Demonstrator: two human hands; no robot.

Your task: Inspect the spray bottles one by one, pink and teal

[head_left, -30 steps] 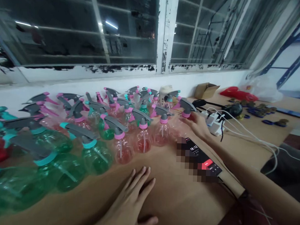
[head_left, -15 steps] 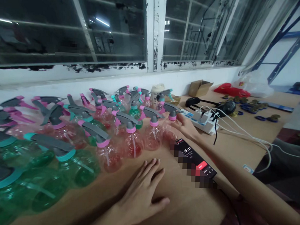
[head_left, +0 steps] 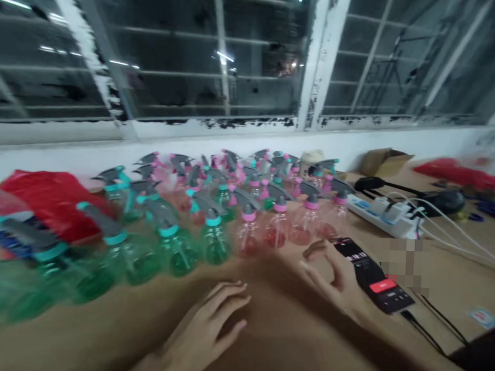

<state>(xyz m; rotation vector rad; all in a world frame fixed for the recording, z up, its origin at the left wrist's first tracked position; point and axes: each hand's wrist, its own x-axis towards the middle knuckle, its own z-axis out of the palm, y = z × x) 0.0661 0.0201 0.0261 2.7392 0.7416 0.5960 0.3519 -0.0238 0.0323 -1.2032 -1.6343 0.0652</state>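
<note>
Several spray bottles stand in rows on a brown table [head_left: 289,346], pink ones [head_left: 276,228] at the middle and green ones [head_left: 174,250] to the left, all with grey trigger heads. My left hand [head_left: 206,328] rests on the table in front of them, fingers loosely curled and apart, holding nothing. My right hand [head_left: 333,279] hovers just above the table with its fingers spread, empty, beside a black phone [head_left: 372,276] with a lit screen. The picture is smeared by motion.
A white power strip [head_left: 379,213] with white cables lies behind the phone. A red bag [head_left: 52,201] sits at the left, a cardboard box [head_left: 386,161] and more red plastic [head_left: 457,173] at the back right. Windows run along the wall behind.
My right hand has drawn back from the rightmost pink bottle to a spot beside the phone. The view has swung left, showing the red bag. My left hand has barely shifted.
</note>
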